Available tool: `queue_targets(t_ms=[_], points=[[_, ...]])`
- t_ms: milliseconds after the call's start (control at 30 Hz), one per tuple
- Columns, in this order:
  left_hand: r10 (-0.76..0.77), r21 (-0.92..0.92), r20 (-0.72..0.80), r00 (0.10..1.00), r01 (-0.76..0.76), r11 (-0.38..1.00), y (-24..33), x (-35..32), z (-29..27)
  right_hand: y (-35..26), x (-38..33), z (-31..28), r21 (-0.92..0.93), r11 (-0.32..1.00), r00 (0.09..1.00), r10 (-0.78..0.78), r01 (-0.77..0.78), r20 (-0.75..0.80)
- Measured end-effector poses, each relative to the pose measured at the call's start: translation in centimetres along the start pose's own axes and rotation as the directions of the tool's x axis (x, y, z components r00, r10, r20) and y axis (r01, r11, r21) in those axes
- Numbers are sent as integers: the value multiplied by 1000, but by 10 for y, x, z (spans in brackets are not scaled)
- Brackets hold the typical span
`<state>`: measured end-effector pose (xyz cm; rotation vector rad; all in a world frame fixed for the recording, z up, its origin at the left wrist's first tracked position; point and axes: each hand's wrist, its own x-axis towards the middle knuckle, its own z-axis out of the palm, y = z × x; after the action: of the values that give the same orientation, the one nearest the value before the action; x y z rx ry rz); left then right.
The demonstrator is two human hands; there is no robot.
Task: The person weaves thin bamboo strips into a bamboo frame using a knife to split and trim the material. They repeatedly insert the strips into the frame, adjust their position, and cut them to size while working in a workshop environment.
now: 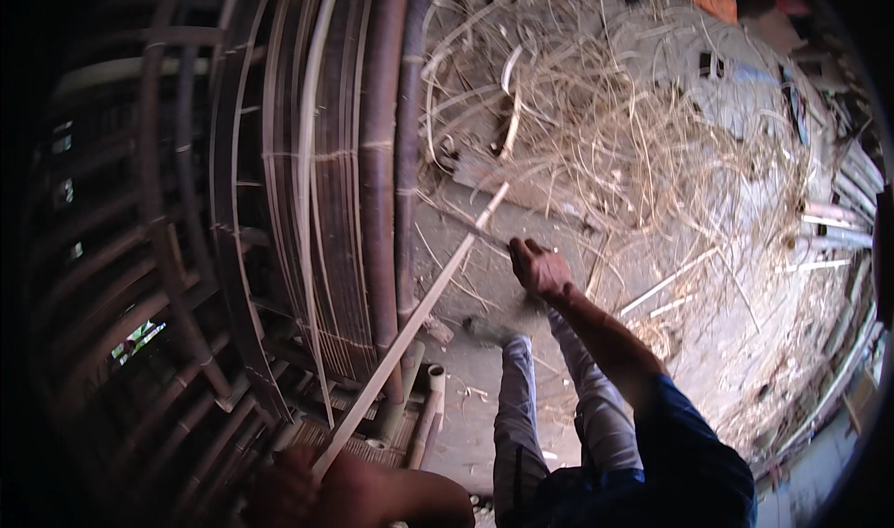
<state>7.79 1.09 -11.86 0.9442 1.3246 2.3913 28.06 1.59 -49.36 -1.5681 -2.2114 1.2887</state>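
Head view: a long pale bamboo strip (410, 328) runs diagonally, its near end low at the left, its far end pointing up and right over the dusty ground (466, 416). It's flat, narrow, straw-coloured. The left hand (284, 486) is wrapped around its lower end. The right hand (538, 269) is fisted around a thin dark blade (470, 228) crossing the strip near its tip, beside the woven bamboo frame (307, 183) and dry shavings (633, 137).
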Motion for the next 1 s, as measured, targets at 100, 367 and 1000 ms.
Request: queue_targets(t_ms=[100,367,1000], points=[[-54,-53,71,996,58,997,1,7,1,31,3,11,-175,968,982,186,-180,20],[-46,-178,117,992,66,982,167,79,15,-48,-89,-107,-225,946,972,233,-232,-21],[-344,384,145,928,267,884,209,124,-47,-437,-98,-281,824,505,965,-183,257,-189]])
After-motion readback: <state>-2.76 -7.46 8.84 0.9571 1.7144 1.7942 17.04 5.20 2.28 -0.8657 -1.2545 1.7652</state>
